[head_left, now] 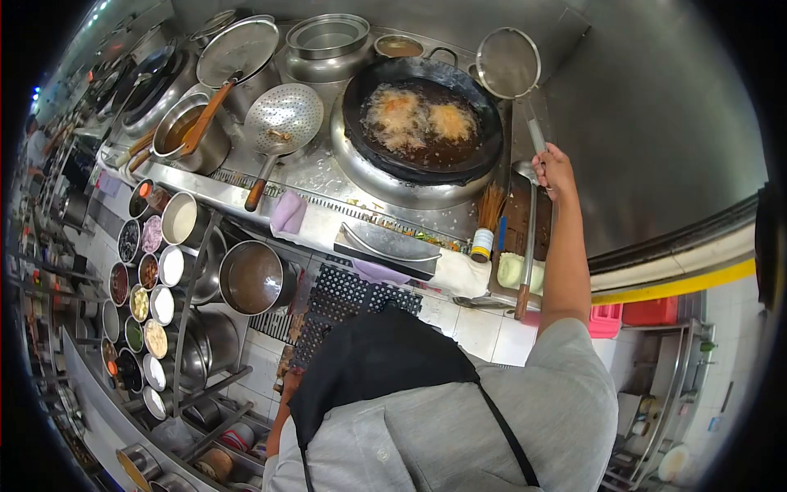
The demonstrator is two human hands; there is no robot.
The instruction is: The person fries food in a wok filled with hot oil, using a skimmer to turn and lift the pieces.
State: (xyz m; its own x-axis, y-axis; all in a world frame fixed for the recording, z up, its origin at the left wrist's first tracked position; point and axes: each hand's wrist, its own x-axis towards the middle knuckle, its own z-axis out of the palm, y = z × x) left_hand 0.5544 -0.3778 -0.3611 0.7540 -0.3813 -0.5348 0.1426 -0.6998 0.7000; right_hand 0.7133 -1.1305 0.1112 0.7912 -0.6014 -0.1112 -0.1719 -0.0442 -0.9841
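My right hand (556, 172) is closed around the handle of a round mesh skimmer (508, 64), raised at the right of the wok. In the black wok (361, 123), two battered, golden pieces (452, 123) fry in bubbling dark oil. Low beside my body is my left hand (291, 382), mostly hidden by the black apron, so its fingers do not show. Below my right hand lies a long-handled ladle (531, 238), beside a bamboo brush (489, 211).
A perforated skimmer (284, 115) lies left of the wok, near a pot (194, 135) of brownish liquid. Several ingredient containers (171, 266) fill a rack at the left, beside a large pot (251, 279). A metal wall (648, 139) stands at the right.
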